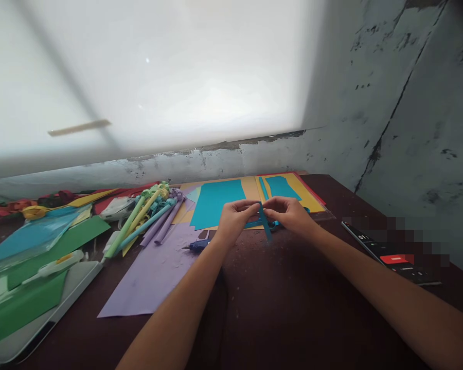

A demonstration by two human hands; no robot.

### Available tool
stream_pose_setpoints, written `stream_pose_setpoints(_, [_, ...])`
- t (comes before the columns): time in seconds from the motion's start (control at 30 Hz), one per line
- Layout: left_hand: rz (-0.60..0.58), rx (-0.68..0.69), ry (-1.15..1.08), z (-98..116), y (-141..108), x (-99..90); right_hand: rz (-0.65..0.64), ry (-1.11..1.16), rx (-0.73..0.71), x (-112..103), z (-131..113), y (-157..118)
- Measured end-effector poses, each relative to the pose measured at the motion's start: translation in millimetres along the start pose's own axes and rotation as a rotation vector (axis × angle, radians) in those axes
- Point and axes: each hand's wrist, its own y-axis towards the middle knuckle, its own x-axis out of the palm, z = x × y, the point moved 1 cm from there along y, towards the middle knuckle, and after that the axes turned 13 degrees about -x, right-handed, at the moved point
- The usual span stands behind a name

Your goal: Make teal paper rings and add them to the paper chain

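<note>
From the head view, I see the left hand and right hand close together, fingertips pinching a narrow teal-blue paper strip above the dark brown tabletop. I'd expect it light, bendy, easily creased; I'd grip its edges gently.

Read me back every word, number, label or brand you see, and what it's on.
"01:" on the phone screen; whatever follows is unreadable.
Red band on that screen: faint lettering, too small to read.
Below the band: small marks, too blurred to read.
Blue paper strip: no text visible.
No other legible text.
</note>
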Motion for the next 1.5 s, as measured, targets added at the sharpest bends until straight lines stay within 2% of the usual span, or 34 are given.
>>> stream_pose_setpoints(0.17, [-0.002,0.006,0.054,1,-3,1.1,0.028,-0.05,-0.006,1,-1,0])
stream_pose_setpoints(0.33, [-0.018,-0.007,0.039,1,-4,1.3,0.065,0.004,-0.006,3,0,1])
stream_pose_setpoints(0.47, [-0.02,-0.008,0.073,1,-4,2.6,0.054,-0.014,-0.023,4,-3,1])
stream_pose_setpoints(0.73, [0.022,0.168,0.258,2,-6,2.1,0.036,0.103,0.014,5,-6,0])
stream_pose_setpoints(1.03, [-0.015,0.032,0.105,5,-8,4.0,0.061,0.103,-0.001,3,-10,2])
stream_pose_setpoints(1.23, [-0.037,0.028,0.054,4,-8,4.7,0.053,0.11,-0.002,2,-9,1])
stream_pose_setpoints(1.5, [-0.011,0.125,0.188,4,-6,3.8,0.01,0.01,-0.066,3,-8,0])
